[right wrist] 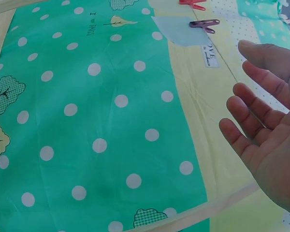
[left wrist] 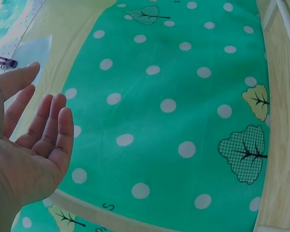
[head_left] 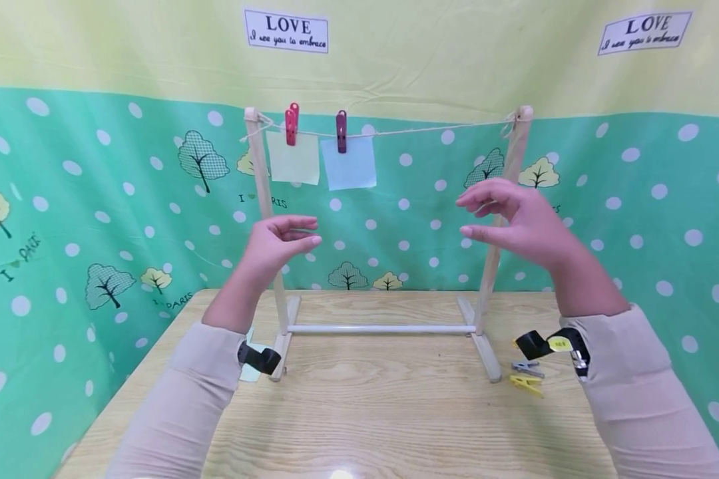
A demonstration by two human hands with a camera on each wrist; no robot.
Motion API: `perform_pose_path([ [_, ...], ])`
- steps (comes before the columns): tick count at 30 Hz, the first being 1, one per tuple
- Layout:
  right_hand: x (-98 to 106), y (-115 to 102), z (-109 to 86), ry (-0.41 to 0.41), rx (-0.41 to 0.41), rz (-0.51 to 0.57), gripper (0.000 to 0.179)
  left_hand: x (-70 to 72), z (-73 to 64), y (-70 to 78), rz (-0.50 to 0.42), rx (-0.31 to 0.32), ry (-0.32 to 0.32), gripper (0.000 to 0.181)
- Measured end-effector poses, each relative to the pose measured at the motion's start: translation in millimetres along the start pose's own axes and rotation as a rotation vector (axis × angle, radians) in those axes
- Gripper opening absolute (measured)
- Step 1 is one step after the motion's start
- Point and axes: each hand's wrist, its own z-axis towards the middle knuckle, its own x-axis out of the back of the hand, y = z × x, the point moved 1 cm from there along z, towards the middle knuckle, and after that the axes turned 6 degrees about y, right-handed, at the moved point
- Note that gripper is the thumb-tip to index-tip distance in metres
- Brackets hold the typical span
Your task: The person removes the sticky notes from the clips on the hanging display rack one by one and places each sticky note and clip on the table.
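My left hand (head_left: 275,246) is raised in front of the left post of a small wooden rack (head_left: 257,159), its fingers loosely bent around nothing. The right hand (head_left: 518,223) hovers by the right post, likewise holding nothing. Between the posts runs a thin string (head_left: 419,129). A red clothespin (head_left: 291,128) pins a pale yellow-green paper square (head_left: 293,161) to it. Beside that, a purple clothespin (head_left: 341,133) pins a light blue paper square (head_left: 350,167). Both hands stand apart from the string and papers. The right wrist view shows the purple clothespin (right wrist: 204,23) beyond my fingers.
On the wooden table (head_left: 359,412), a yellow clothespin (head_left: 526,383) and a grey one (head_left: 528,367) lie right of the rack's foot. Pale paper (head_left: 250,372) lies partly hidden behind my left wrist. A white crossbar (head_left: 383,328) joins the feet. Behind hangs a green dotted curtain (head_left: 419,233).
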Motion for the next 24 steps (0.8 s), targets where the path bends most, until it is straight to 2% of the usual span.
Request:
perform_pose_path([
  [8, -1.3, -6.6, 20.0, -0.026, -0.037, -0.039, 0.032, -9.2, 12.4, 5.5, -0.022, 0.007, -0.003, 0.046],
  [15, -4.0, 8.4, 43.8, -0.054, -0.019, -0.091, 0.033, -14.8, 20.2, 5.6, -0.066, 0.023, -0.008, 0.046],
  [21, -8.0, -25.1, 62.7, -0.08, 0.021, -0.112, 0.031, -18.4, 28.5, 6.3, -0.12, 0.072, 0.001, 0.045],
  [24, -10.4, -39.4, 70.7, -0.094, 0.013, -0.122, 0.03, -21.0, 33.1, 6.7, -0.14, 0.092, 0.005, 0.045],
])
